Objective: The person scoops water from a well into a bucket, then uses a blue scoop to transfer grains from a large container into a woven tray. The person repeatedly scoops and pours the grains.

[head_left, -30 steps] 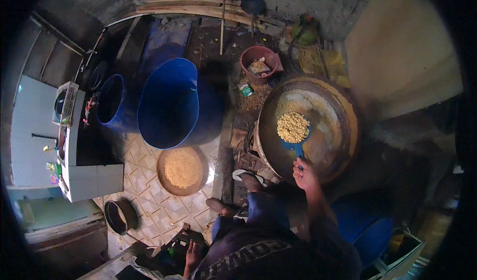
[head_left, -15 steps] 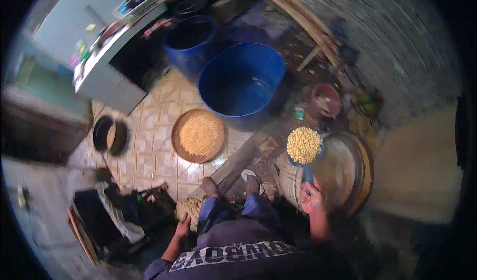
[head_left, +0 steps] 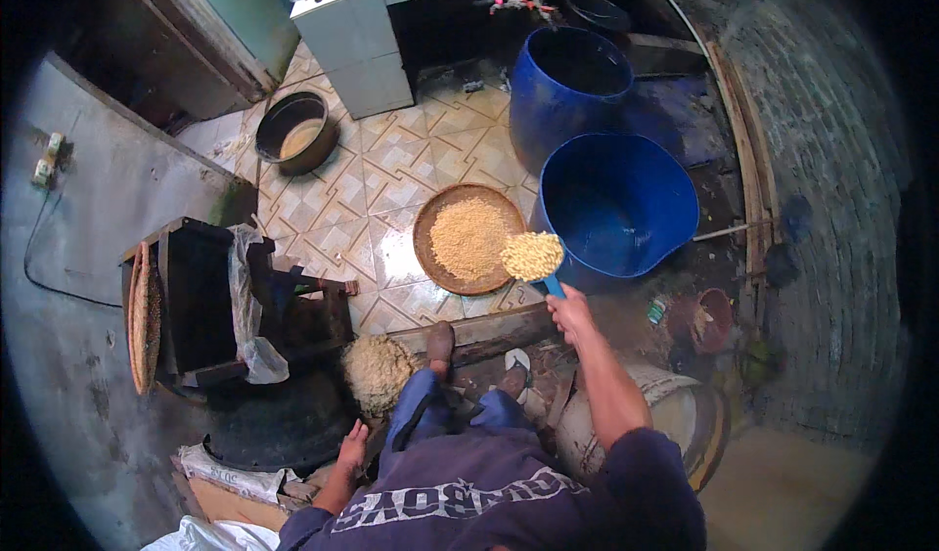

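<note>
Navy cloth of a printed shirt is closest. Just ahead, the left hand hangs loosely open between the left thigh and a broad black round tub. Beyond a pale, shaggy heap beside the left foot, the right hand is curled firmly around the handle of a blue plastic scoop. Its bowl lies ahead and slightly left of the fist, heaped with pale yellow beans; in view it overlaps the right rim of a round brown shallow tray of similar beans.

That tray rests near the front edge of a beige patterned tile floor, bordered there by a wooden beam. Along the floor's right edge stand a wide blue plastic barrel and, farther, a narrower blue barrel. Toward the far left corner sits a black round basin; behind, a white-tiled counter.
</note>
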`<state>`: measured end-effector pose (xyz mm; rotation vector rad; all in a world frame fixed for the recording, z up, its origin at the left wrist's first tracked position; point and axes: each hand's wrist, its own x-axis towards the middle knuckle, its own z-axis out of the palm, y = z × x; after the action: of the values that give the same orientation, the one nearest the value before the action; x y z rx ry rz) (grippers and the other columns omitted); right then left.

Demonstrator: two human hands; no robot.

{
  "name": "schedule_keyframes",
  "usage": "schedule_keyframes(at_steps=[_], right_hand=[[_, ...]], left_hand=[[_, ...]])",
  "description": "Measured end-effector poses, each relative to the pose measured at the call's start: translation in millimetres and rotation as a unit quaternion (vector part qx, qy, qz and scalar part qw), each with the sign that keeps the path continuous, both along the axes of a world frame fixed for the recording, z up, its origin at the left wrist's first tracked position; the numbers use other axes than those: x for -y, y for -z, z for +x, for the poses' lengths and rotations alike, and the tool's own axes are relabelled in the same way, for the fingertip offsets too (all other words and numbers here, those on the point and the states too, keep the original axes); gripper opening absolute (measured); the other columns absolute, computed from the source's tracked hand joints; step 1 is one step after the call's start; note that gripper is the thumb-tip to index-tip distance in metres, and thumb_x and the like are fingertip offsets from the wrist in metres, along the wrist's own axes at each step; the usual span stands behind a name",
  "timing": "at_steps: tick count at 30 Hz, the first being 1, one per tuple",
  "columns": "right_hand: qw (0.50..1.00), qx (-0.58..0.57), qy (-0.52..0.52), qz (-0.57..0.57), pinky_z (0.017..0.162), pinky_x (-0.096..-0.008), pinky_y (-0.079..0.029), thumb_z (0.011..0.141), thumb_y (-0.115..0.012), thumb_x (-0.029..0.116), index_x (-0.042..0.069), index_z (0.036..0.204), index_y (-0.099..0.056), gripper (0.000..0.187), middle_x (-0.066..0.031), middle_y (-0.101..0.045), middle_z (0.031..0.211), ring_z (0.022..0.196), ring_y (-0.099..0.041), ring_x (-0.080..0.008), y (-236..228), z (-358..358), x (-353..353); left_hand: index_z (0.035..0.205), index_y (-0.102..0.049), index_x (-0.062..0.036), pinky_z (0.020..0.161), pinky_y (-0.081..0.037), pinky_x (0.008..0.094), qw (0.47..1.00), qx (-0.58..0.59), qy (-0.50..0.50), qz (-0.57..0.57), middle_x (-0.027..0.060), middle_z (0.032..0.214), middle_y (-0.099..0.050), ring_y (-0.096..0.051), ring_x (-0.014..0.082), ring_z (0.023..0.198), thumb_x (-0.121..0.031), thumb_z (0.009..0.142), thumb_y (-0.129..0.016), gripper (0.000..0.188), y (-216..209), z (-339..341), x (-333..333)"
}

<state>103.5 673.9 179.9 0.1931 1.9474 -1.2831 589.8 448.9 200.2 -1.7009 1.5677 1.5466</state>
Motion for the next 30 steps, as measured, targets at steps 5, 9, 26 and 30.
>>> schedule_keyframes(at_steps=[5, 9, 26, 30], right_hand=[[0.901, -0.236, -0.197, 0.306, 0.061, -0.0385, -0.048, 0.08, -0.056, 0.014, 0.006, 0.107, -0.056, 0.028, -0.0142, -0.064, 0.093, 0.07, -0.062, -0.0283, 50.1, -49.0, 71.5], [0.849, -0.222, -0.307, 0.368, 0.083, -0.0459, -0.047, 0.082, -0.049, 0.012, 0.005, 0.111, -0.053, 0.03, -0.0205, -0.061, 0.103, 0.096, -0.059, -0.0379, -14.1, -58.1, 119.7], [0.804, -0.407, -0.199, 0.387, 0.076, -0.0434, -0.051, 0.086, -0.046, 0.007, 0.013, 0.13, -0.038, 0.045, -0.0178, -0.053, 0.104, 0.093, -0.058, -0.0356, -44.8, -59.9, 102.5], [0.832, -0.526, -0.082, 0.154, 0.063, -0.0317, -0.047, 0.083, -0.052, 0.002, 0.015, 0.137, -0.028, 0.06, -0.0113, -0.051, 0.088, 0.078, -0.058, -0.0217, -22.8, -33.9, 40.6]], left_hand=[[0.139, -0.029, -0.0073, 0.099, -0.031, 0.029, 0.999, 0.028, -0.017, -0.022, 0.0149, 0.135, -0.042, -0.041, 0.0211, 0.122, -0.04, 0.091, -0.047, 0.061, -1.4, 25.8, -0.4], [0.14, -0.029, -0.0111, 0.097, -0.033, 0.0293, 0.993, 0.009, -0.116, 0.019, 0.0147, 0.134, -0.044, -0.044, 0.0204, 0.119, -0.042, 0.09, -0.047, 0.061, 24.1, 49.1, -0.1], [0.141, -0.028, -0.0122, 0.099, -0.03, 0.0293, 0.995, 0.003, -0.078, 0.059, 0.0118, 0.138, -0.039, -0.04, 0.0201, 0.121, -0.043, 0.091, -0.048, 0.062, 1.3, -30.8, 51.8], [0.141, -0.025, -0.0085, 0.101, -0.031, 0.0305, 0.996, -0.001, 0.093, -0.015, 0.0149, 0.138, -0.038, -0.037, 0.0239, 0.127, -0.042, 0.091, -0.046, 0.063, 27.9, -16.3, 52.0]])
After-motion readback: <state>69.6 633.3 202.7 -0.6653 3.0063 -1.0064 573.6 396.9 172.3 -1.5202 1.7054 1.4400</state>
